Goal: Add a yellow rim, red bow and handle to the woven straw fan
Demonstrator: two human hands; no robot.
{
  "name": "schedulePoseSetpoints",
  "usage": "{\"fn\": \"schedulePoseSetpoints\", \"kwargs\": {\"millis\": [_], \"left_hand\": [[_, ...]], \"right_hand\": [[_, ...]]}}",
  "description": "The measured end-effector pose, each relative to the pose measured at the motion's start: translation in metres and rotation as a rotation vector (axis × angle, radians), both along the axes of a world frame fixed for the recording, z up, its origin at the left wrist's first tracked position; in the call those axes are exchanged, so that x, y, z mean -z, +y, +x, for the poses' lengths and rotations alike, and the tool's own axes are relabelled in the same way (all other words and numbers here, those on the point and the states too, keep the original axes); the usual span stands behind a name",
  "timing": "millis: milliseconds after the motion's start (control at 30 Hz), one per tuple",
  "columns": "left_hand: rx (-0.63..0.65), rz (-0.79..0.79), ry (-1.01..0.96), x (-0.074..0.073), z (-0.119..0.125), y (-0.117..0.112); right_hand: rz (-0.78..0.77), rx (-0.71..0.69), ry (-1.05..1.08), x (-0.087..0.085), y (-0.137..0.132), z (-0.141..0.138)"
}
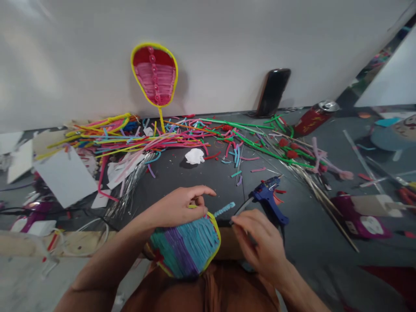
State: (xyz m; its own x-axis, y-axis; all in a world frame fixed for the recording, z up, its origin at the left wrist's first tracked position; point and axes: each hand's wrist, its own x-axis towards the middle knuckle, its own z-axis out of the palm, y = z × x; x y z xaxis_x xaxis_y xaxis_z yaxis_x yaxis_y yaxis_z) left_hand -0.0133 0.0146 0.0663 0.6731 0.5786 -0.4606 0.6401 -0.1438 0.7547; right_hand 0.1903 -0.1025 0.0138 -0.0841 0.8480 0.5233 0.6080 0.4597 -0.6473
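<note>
My left hand (185,206) is on the upper edge of a pipe-cleaner fan (195,242), thumb and curled fingers at its rim and index finger stretched out. The fan has blue, purple and green bands and a yellow border, and it lies tilted at the table's front edge over my lap. A light blue twisted stem (225,209) sticks out from its upper right. My right hand (256,238) is closed in a pinch right of the fan; what its fingertips hold is too small to make out. Just beyond lies a blue glue gun (268,199), its pale glue stick reaching toward those fingertips.
A pink and red fan with yellow border (154,76) stands upright at the back. Loose pipe cleaners (182,138) spread along the wall. A phone (273,93) leans there, near a red can (315,118). Crumpled white paper (195,156) lies mid-table; a purple device (360,216) sits right.
</note>
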Motion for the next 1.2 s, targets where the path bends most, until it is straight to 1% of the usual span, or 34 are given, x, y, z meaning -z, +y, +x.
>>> {"fn": "schedulePoseSetpoints", "kwargs": {"millis": [67,233,400,467,633,733,800,833,867,933,1000,1067,1133,1200], "left_hand": [[0.008,-0.002,0.010,-0.001,0.002,0.000],[0.018,-0.008,0.005,-0.002,0.004,-0.001],[0.013,-0.010,-0.001,-0.001,0.003,-0.001],[0.019,-0.006,-0.013,0.001,0.003,-0.001],[0.050,0.043,-0.032,0.006,0.004,0.000],[0.060,0.011,-0.031,0.007,0.003,0.003],[0.067,-0.027,-0.020,0.007,0.001,0.006],[0.067,-0.042,-0.011,0.006,-0.001,0.007],[0.064,-0.052,-0.002,0.005,-0.003,0.009],[0.049,-0.067,0.005,0.004,-0.009,0.010],[0.027,-0.078,-0.002,0.003,-0.014,0.011],[0.008,-0.092,-0.009,0.003,-0.018,0.010],[-0.011,-0.087,-0.016,0.002,-0.020,0.009],[-0.021,-0.053,-0.037,0.001,-0.020,0.007]], "right_hand": [[0.034,-0.054,-0.050,0.002,-0.002,-0.010],[0.053,-0.060,-0.119,0.004,0.001,-0.024],[-0.059,-0.119,0.008,0.005,0.003,-0.025],[-0.061,-0.128,0.038,0.007,0.003,-0.025],[-0.049,-0.118,0.004,0.012,0.003,-0.025],[-0.069,-0.128,0.015,0.013,0.003,-0.019],[-0.066,-0.070,0.014,0.014,0.003,-0.007],[-0.063,-0.003,-0.013,0.014,0.003,0.001],[-0.058,0.085,-0.065,0.016,0.004,0.011],[-0.079,0.312,-0.240,0.021,0.005,0.034],[-0.131,0.497,-0.418,0.029,0.007,0.055],[-0.174,0.551,-0.544,0.040,0.008,0.070],[-0.211,0.534,-0.603,0.050,0.009,0.077],[-0.254,0.508,-0.619,0.056,0.011,0.078]]}}
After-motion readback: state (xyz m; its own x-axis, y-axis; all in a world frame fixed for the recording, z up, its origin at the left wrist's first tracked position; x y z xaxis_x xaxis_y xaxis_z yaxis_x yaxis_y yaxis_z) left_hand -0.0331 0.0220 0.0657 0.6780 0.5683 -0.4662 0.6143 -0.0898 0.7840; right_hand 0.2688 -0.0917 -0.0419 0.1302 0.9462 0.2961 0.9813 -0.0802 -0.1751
